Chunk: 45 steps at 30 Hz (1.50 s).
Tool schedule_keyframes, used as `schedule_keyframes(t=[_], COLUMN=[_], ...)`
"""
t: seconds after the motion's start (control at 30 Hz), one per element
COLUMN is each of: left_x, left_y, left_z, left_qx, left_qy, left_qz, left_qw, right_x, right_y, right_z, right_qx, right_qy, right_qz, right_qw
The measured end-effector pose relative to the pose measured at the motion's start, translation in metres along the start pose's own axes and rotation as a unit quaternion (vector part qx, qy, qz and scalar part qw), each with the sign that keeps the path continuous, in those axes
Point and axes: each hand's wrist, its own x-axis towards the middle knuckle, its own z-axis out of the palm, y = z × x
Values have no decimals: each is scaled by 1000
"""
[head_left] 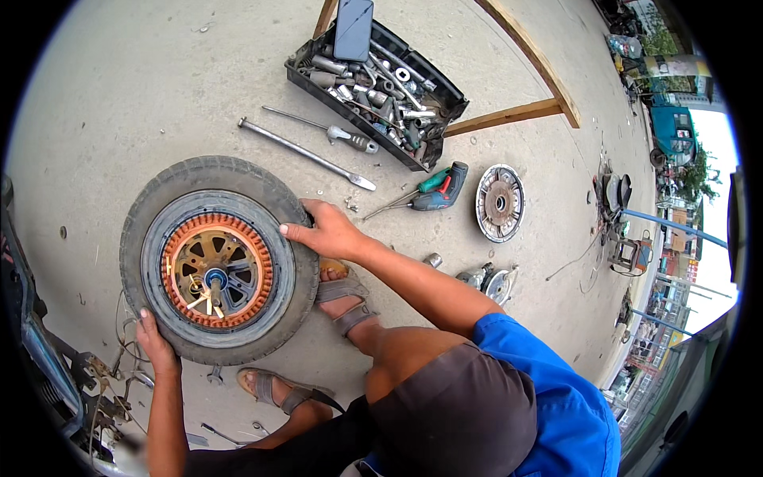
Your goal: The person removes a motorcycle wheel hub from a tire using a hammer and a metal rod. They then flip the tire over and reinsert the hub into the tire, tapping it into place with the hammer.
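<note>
A wheel with a black rubber tyre [214,171] stands in front of me, its open hub facing up. Inside the grey rim lies a ring of copper windings [266,278], a hub-motor stator, around a brown, rusty centre plate. From the blue-ringed middle sticks a short axle [214,278], with pale wire ends beside it. My right hand [330,232] is closed on the tyre's right edge, thumb on the sidewall. My left hand [157,346] holds the lower left edge, its thumb on the tyre and its other fingers partly hidden.
Beyond the wheel sits a black toolbox [377,119] full of sockets, a phone [353,30] on its rim. Nearby lie a metal bar [306,153], a screwdriver [350,139], hex key sets [441,189] and a round metal cover [501,203]. A vehicle [48,350] stands left; a wooden frame [524,40] stands behind.
</note>
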Motion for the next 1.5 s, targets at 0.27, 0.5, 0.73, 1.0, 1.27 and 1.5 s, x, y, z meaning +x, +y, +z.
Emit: schedule_keyframes(t=[0.27, 0.5, 0.73, 1.0, 1.27, 1.5], left_x=[30, 17, 18, 15, 17, 17], left_y=[0, 6, 25, 15, 15, 18], left_z=[17, 11, 33, 34, 35, 34], left_qx=[-11, -14, 44, -4, -1, 27], left_qy=[-1, 5, 18, 12, 19, 25], left_qz=[17, 38, 72, 64, 66, 77], left_qw=[1000, 999, 996, 998, 998, 996], right_x=[17, 21, 22, 21, 18, 19], right_y=[9, 5, 3, 0, -7, -5], right_z=[-11, 0, -4, -7, -6, -6], right_qx=[7, 13, 78, 57, 90, 84], right_qy=[36, 9, 24, 22, 11, 16], right_qz=[-27, -24, -41, -32, -24, -24], right_qw=[999, 1000, 996, 998, 996, 996])
